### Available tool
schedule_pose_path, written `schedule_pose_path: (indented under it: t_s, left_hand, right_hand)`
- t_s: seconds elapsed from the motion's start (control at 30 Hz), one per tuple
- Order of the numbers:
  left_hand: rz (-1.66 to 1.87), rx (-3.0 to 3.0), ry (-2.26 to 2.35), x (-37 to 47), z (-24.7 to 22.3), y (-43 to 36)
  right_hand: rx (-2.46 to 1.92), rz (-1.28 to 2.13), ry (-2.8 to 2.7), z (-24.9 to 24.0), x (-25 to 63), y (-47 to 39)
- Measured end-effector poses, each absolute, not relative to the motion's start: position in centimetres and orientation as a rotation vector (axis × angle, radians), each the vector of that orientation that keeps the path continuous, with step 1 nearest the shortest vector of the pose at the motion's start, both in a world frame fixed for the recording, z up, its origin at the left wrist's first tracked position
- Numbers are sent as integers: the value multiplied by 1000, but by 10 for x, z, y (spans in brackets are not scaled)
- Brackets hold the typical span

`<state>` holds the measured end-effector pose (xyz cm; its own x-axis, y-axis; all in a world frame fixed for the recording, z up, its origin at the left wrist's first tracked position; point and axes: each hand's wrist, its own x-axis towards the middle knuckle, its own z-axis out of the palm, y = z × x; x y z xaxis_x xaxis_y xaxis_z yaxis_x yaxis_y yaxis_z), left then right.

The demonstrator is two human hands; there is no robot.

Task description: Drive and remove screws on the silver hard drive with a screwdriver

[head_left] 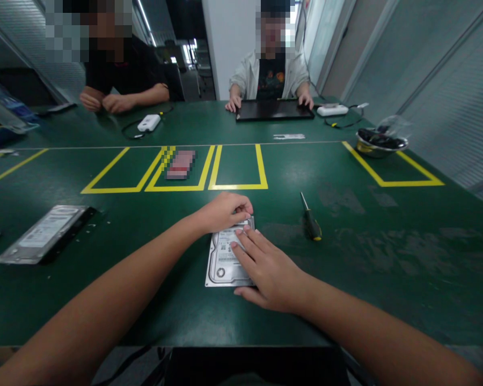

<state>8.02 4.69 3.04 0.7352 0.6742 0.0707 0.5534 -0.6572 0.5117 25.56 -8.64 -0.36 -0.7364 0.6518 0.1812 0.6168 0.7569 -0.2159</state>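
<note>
A silver hard drive point(225, 257) lies flat on the green table with its printed label facing up. My right hand point(271, 271) rests across its right part, fingers stretched out over the label and the thumb by the near edge. At the drive's far end is my left hand point(227, 212), with its fingers curled in toward the thumb. Whatever may be between those fingertips is hidden. To the right of the drive lies a screwdriver point(312, 222) with a black and yellow handle, its shaft pointing away from me.
Another hard drive point(50, 230) in a clear bag lies at left. Yellow tape frames point(237, 187) mark the table, one around a blurred reddish object point(180, 164). A metal bowl point(380, 150) of dark items stands at right. Across sit two people, one touching a black panel point(273, 110).
</note>
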Motion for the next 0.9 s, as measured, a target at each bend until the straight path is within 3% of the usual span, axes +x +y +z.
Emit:
schedule_pose_path:
  t_s: [0.9]
  left_hand:
    - [-10,2166,1074,108,44,75]
  right_hand:
    - [-993,250,-2700,-4,256,-87]
